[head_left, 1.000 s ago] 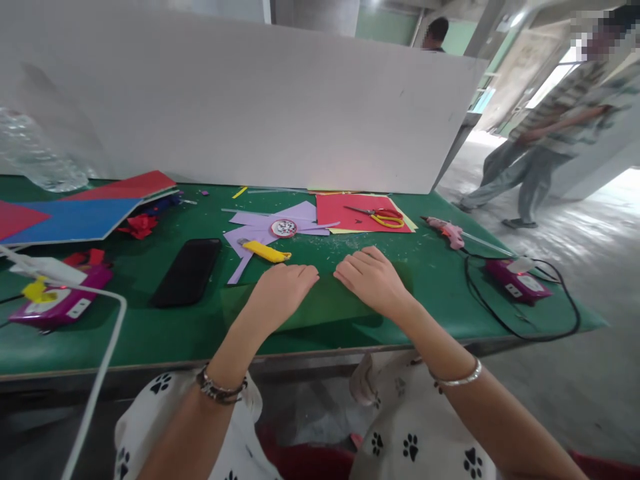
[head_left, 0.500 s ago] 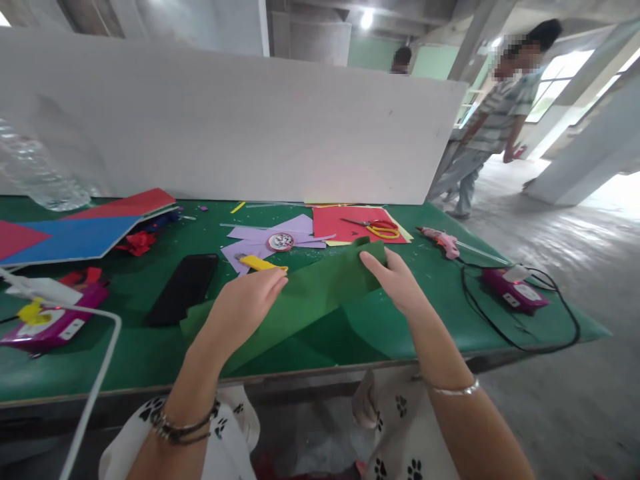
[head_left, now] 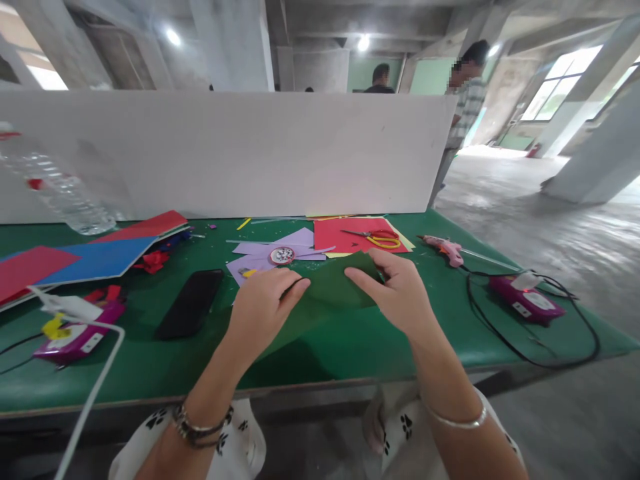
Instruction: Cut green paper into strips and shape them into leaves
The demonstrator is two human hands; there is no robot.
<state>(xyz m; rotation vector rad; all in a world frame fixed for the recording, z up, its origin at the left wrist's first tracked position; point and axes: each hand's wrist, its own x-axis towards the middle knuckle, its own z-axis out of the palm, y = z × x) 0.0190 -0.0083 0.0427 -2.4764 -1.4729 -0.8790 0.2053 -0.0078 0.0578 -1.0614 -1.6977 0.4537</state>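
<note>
Head view: the green paper is in both hands over the counter, its long axis slanting from near left to far right, the far end pointing toward the red sheet. The left hand's grip is closed on its upper edge; the right hand pinches the far end, thumb in front.

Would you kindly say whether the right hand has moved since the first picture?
Yes, the right hand has shifted rightward, closer to the stationary pink glue gun.
</note>
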